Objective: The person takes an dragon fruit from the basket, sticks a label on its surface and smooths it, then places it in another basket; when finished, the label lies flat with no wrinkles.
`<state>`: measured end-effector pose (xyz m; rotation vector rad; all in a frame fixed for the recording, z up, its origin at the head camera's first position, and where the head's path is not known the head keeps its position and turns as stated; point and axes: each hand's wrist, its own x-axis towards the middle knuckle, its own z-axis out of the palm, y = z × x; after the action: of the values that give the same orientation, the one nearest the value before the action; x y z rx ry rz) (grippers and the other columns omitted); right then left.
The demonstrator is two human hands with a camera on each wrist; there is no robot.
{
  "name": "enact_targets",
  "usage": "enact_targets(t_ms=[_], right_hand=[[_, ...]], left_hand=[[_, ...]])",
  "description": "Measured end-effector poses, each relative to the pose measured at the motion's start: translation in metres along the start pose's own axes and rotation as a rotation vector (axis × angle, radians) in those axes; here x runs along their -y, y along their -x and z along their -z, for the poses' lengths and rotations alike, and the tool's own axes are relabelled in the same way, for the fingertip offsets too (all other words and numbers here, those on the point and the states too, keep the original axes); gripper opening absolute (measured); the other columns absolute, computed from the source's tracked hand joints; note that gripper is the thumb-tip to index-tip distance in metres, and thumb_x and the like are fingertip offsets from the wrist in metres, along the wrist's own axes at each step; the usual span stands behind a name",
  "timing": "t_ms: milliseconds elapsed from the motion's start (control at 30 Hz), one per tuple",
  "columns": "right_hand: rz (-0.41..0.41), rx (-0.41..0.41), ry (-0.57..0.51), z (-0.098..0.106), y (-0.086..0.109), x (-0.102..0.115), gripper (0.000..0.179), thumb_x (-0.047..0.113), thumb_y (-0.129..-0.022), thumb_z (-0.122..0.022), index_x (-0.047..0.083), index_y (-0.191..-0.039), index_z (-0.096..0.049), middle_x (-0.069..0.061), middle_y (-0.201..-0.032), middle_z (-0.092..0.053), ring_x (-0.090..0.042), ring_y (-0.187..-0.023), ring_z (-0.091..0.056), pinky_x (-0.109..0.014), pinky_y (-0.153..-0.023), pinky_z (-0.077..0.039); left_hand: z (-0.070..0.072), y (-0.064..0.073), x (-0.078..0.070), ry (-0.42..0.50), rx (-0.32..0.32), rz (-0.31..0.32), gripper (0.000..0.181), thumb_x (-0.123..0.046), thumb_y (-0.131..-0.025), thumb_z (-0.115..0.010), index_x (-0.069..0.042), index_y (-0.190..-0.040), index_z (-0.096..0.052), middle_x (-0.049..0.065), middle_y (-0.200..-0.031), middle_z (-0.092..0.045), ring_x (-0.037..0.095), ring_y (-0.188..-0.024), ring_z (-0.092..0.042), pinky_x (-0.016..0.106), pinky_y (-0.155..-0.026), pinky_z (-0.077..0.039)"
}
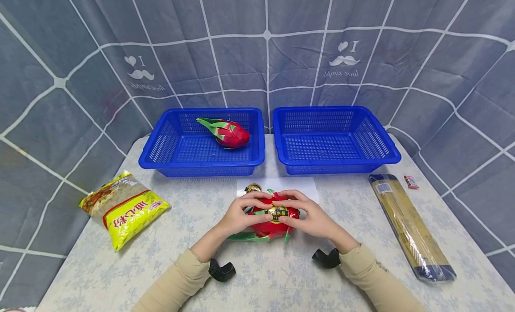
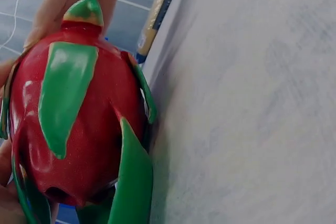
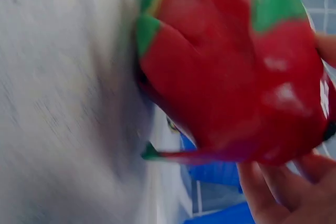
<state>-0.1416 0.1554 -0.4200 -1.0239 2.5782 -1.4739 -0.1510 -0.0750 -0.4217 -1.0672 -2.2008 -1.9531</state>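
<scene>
A red dragon fruit (image 1: 263, 229) with green leaf tips lies on the table in front of me. Across its top is a black-and-gold sticker (image 1: 276, 213) with printed characters. My left hand (image 1: 243, 213) holds the fruit from the left, thumb and fingertips at the sticker's left end. From the other side my right hand (image 1: 311, 216) grips it, its thumb and fingers at the sticker's right end. Up close in the left wrist view, the fruit (image 2: 89, 119) shows its glossy skin; in the right wrist view, fingers (image 3: 278, 192) support the fruit (image 3: 236, 77).
Behind are two blue baskets: the left one (image 1: 201, 165) contains another dragon fruit (image 1: 233, 135), the right one (image 1: 338, 162) nothing. A white sheet (image 1: 307, 187) bears a round sticker (image 1: 253, 187). A yellow food bag (image 1: 126, 209) lies left; a long noodle pack (image 1: 410, 227) and small packet (image 1: 411, 182) lie right.
</scene>
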Motion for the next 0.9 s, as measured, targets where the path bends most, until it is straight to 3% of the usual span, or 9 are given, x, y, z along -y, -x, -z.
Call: enact_targets(t_ms=[167, 333, 500, 733, 900], right_hand=[[0.018, 0.089, -0.111, 0.008, -0.001, -0.006, 0.036, 0.010, -0.087, -0.067, 0.010, -0.123, -0.063, -0.006, -0.139, -0.045, -0.026, -0.131, -0.037, -0.051, -0.102, -0.033], [-0.034, 0.032, -0.220, 0.008, -0.002, -0.007, 0.029, -0.001, -0.080, -0.071, 0.002, -0.109, -0.070, -0.013, -0.136, -0.050, -0.028, -0.129, -0.041, -0.039, -0.105, -0.033], [-0.065, -0.056, -0.264, 0.008, -0.002, 0.011, 0.020, -0.006, -0.075, -0.074, -0.005, -0.095, -0.070, -0.023, -0.125, -0.056, -0.032, -0.121, -0.050, -0.030, -0.097, -0.040], [-0.088, -0.088, -0.158, 0.005, -0.002, 0.031, 0.023, 0.001, -0.076, -0.076, 0.002, -0.098, -0.068, -0.018, -0.125, -0.057, -0.032, -0.118, -0.050, -0.042, -0.094, -0.042], [-0.056, -0.115, -0.089, -0.001, -0.003, 0.031, 0.028, 0.004, -0.077, -0.076, 0.006, -0.104, -0.068, -0.015, -0.125, -0.057, -0.030, -0.120, -0.049, -0.049, -0.098, -0.038]], left_hand=[[0.003, 0.000, 0.011, 0.089, 0.016, 0.117, 0.015, 0.007, -0.080, -0.068, 0.011, -0.094, -0.070, 0.022, -0.116, -0.060, 0.032, -0.115, -0.051, 0.030, -0.093, -0.044], [0.004, 0.000, 0.012, 0.137, 0.007, 0.147, 0.014, 0.002, -0.081, -0.068, 0.012, -0.091, -0.070, 0.022, -0.116, -0.061, 0.029, -0.116, -0.052, 0.029, -0.092, -0.045], [0.000, 0.001, 0.012, 0.086, -0.043, 0.074, 0.010, 0.011, -0.076, -0.070, 0.011, -0.086, -0.070, 0.023, -0.110, -0.063, 0.028, -0.110, -0.056, 0.028, -0.092, -0.045], [-0.009, 0.001, -0.013, -0.065, -0.075, -0.061, 0.020, 0.010, -0.069, -0.076, 0.005, -0.087, -0.068, 0.023, -0.106, -0.062, 0.031, -0.105, -0.057, 0.032, -0.092, -0.045], [-0.012, 0.002, -0.019, -0.141, -0.067, -0.065, 0.031, 0.004, -0.066, -0.081, 0.003, -0.094, -0.068, 0.021, -0.109, -0.060, 0.034, -0.105, -0.054, 0.034, -0.093, -0.044]])
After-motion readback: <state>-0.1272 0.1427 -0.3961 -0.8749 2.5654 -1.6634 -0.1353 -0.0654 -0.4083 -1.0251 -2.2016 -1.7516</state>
